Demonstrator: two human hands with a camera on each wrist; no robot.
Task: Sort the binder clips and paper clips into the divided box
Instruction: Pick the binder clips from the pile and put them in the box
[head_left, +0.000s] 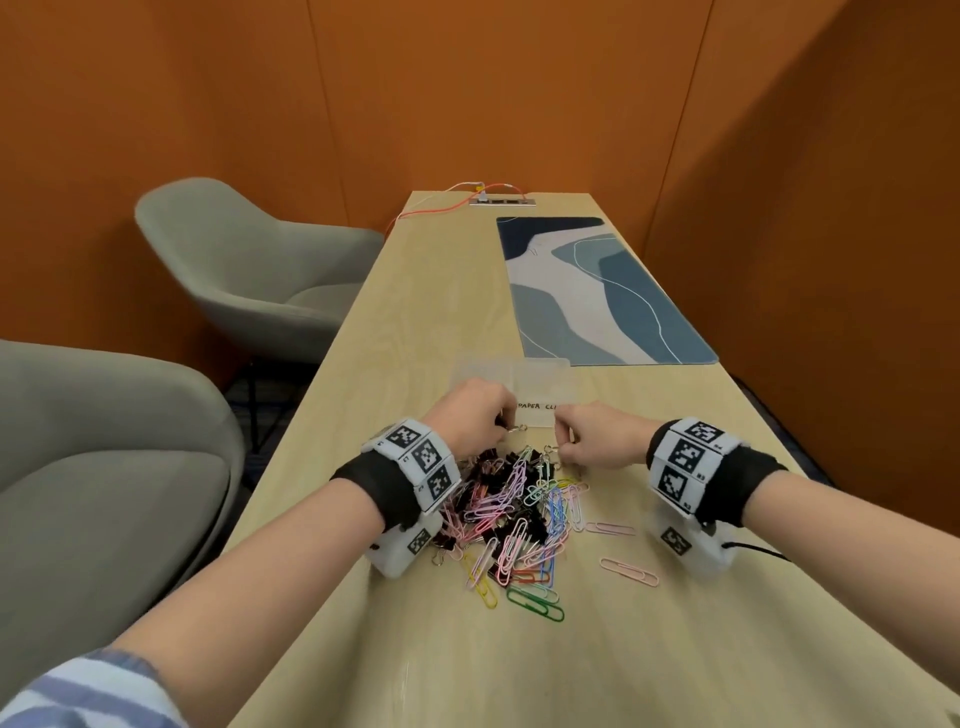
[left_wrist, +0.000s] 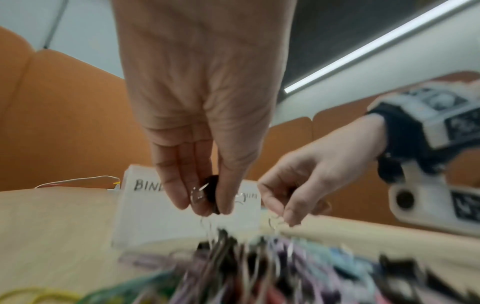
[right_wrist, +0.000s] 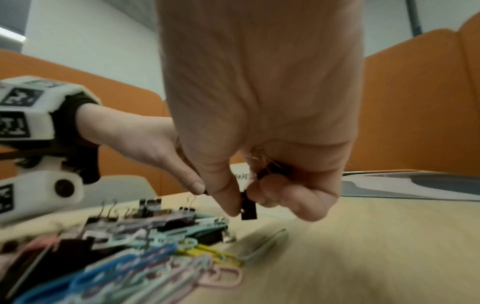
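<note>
Both hands work at the pile's (head_left: 511, 512) far edge — left hand (head_left: 470, 418) pinches a binder clip (left_wrist: 210, 193), right hand (head_left: 597, 436) another clip (right_wrist: 248, 207) — near the box (head_left: 540, 382) on the counter (head_left: 675, 623).

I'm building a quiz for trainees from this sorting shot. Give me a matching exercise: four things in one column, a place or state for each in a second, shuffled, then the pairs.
Things
1. left hand
2. green paper clip
3. desk mat
4. divided box

Places or states
A. at the near edge of the pile
B. just beyond both hands, labelled
C. pinches a black binder clip
D. on the far right part of the table

Pairs: 1-C, 2-A, 3-D, 4-B
</note>
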